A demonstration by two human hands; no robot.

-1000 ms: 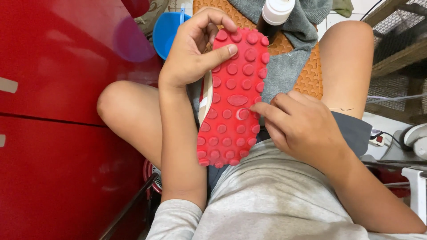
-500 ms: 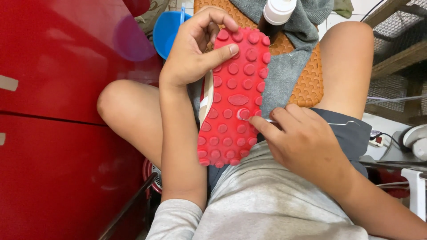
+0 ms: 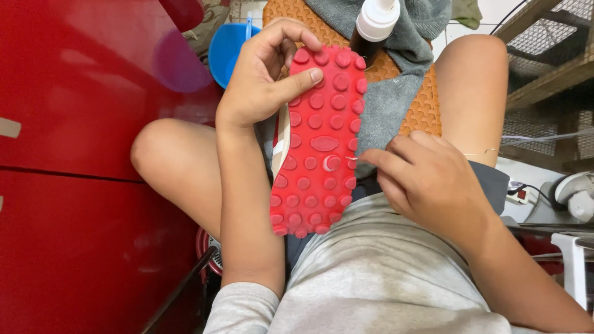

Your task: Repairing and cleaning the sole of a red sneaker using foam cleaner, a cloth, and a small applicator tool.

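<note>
At the left stands a glossy red metal cabinet (image 3: 74, 154), and past its top edge a round blue plastic tub (image 3: 226, 49) sits on the floor. Next we see our left hand (image 3: 263, 83) clamped on the toe end of a shoe with a red studded rubber sole (image 3: 318, 142), thumb pressed across the studs and fingers curled behind. The shoe is held sole-up over our lap, between the bare knees, its heel end just above the grey shirt.

We judge it light and easy to hold one-handed; the sole looks flexible yet firm, and the raised round studs should give a sure, non-slip grip. The toe or the edges seem the best places to hold.

Right of it, our right hand (image 3: 433, 179) pinches a thin metal needle (image 3: 351, 158), fingertips closed together, its tip at the sole's edge. Above, a white-capped bottle (image 3: 374, 21) rests on a grey cloth (image 3: 396, 93).
</note>
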